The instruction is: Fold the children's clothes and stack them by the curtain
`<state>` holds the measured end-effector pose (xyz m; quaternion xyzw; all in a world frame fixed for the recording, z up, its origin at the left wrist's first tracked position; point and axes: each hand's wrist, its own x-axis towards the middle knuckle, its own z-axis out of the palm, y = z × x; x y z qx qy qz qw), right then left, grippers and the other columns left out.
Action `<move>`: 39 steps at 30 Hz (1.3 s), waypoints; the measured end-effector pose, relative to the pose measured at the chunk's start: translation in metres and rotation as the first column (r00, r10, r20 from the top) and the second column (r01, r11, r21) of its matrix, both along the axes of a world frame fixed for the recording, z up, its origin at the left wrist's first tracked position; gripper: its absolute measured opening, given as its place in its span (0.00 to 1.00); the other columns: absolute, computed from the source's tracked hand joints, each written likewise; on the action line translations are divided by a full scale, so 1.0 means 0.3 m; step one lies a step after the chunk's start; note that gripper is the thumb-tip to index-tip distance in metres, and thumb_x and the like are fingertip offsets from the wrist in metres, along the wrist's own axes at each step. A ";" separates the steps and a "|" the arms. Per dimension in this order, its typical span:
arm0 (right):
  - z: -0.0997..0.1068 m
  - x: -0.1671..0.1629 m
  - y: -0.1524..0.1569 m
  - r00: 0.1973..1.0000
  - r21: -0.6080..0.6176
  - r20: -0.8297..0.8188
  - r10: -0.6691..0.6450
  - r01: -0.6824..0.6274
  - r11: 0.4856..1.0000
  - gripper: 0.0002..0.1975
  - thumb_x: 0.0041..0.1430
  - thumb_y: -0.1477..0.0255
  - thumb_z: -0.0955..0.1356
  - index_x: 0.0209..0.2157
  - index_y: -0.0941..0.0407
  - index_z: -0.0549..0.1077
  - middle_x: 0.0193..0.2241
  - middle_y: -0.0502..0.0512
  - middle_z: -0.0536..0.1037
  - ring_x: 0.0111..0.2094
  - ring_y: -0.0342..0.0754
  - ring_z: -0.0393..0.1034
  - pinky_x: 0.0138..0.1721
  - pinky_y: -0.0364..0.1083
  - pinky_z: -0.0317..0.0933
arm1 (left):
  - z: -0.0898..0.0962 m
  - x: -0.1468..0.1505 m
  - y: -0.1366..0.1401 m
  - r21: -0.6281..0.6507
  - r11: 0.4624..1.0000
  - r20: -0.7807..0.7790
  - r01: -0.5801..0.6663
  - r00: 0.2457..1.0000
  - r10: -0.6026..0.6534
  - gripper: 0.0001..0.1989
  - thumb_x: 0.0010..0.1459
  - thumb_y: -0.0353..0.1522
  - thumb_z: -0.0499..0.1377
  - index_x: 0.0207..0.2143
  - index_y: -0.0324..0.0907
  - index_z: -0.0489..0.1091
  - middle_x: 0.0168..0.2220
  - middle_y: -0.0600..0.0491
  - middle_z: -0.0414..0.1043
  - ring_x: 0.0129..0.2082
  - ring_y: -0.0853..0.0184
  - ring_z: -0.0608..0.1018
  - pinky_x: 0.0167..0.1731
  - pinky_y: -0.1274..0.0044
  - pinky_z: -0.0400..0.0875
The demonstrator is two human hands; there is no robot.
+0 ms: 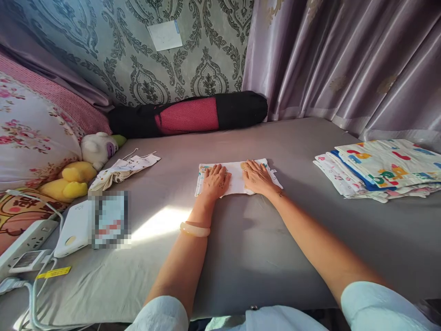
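Observation:
A folded white cloth [237,178] with a small print lies flat on the grey sheet, at the middle of the view. My left hand [216,180] rests palm down on its left part, fingers stretched out. On the right part lies my right hand [255,176], also flat with the fingers extended. Neither hand grips the cloth; both press on its top. A small white tag shows at the cloth's right edge. The hands hide parts of the print.
A stack of folded printed cloths [386,168] sits at the right. To the left are a drawstring bag [126,170], plush toys [74,179], a white power bank [74,227], a blurred-out item [110,219] and a power strip [27,243]. A black and red roll bag [188,115] lies along the wall.

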<state>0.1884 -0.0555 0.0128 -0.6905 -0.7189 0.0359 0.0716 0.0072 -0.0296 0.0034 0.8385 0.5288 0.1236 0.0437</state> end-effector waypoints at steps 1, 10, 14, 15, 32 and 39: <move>-0.001 0.002 0.002 1.000 0.005 -0.008 0.003 -0.003 1.000 0.28 0.68 0.69 0.51 0.65 0.63 0.59 0.67 0.62 0.57 0.68 0.54 0.48 0.68 0.58 0.39 | 0.003 0.000 -0.001 -0.001 1.000 0.002 0.002 1.000 -0.002 0.21 0.70 0.39 0.44 0.58 0.40 0.64 0.65 0.44 0.61 0.66 0.56 0.61 0.65 0.60 0.51; 0.007 0.090 -0.018 0.987 0.031 -0.022 -0.162 0.162 0.986 0.31 0.69 0.66 0.49 0.67 0.67 0.55 0.69 0.64 0.52 0.70 0.55 0.42 0.68 0.59 0.35 | 0.030 -0.026 -0.009 0.089 0.958 0.004 -0.274 0.962 0.275 0.28 0.69 0.41 0.41 0.62 0.32 0.61 0.67 0.37 0.54 0.69 0.51 0.54 0.66 0.55 0.46; -0.004 0.106 -0.024 0.982 -0.018 -0.063 -0.179 0.178 0.984 0.32 0.69 0.66 0.48 0.67 0.68 0.54 0.69 0.65 0.51 0.70 0.56 0.42 0.68 0.57 0.39 | 0.021 -0.035 -0.007 -0.005 0.956 -0.049 -0.292 0.955 0.291 0.30 0.69 0.41 0.40 0.63 0.29 0.59 0.67 0.35 0.55 0.68 0.49 0.55 0.64 0.54 0.49; -0.008 0.105 -0.023 0.982 -0.020 -0.069 -0.177 0.176 0.984 0.31 0.69 0.66 0.49 0.67 0.68 0.54 0.69 0.65 0.51 0.70 0.56 0.42 0.68 0.56 0.40 | 0.020 -0.036 -0.006 -0.017 0.957 -0.050 -0.290 0.956 0.288 0.31 0.69 0.42 0.40 0.64 0.29 0.58 0.67 0.35 0.54 0.69 0.49 0.54 0.64 0.54 0.50; 0.053 0.348 -0.010 0.808 -0.179 -0.399 -0.433 0.394 0.901 0.09 0.55 0.72 0.64 0.23 0.56 0.71 0.17 0.47 0.66 0.21 0.42 0.60 0.24 0.41 0.51 | 0.115 -0.216 0.026 -0.300 0.806 0.152 -0.510 0.809 0.568 0.14 0.60 0.38 0.53 0.34 0.39 0.74 0.36 0.41 0.78 0.46 0.53 0.77 0.43 0.70 0.68; 0.058 0.278 0.013 0.812 -0.222 -0.399 -0.426 0.365 0.904 0.07 0.53 0.71 0.67 0.24 0.55 0.74 0.18 0.48 0.69 0.23 0.43 0.63 0.24 0.41 0.48 | 0.132 -0.212 0.028 -0.543 0.696 0.354 -0.470 0.623 0.697 0.10 0.45 0.36 0.64 0.20 0.43 0.67 0.14 0.55 0.61 0.24 0.62 0.73 0.24 0.76 0.61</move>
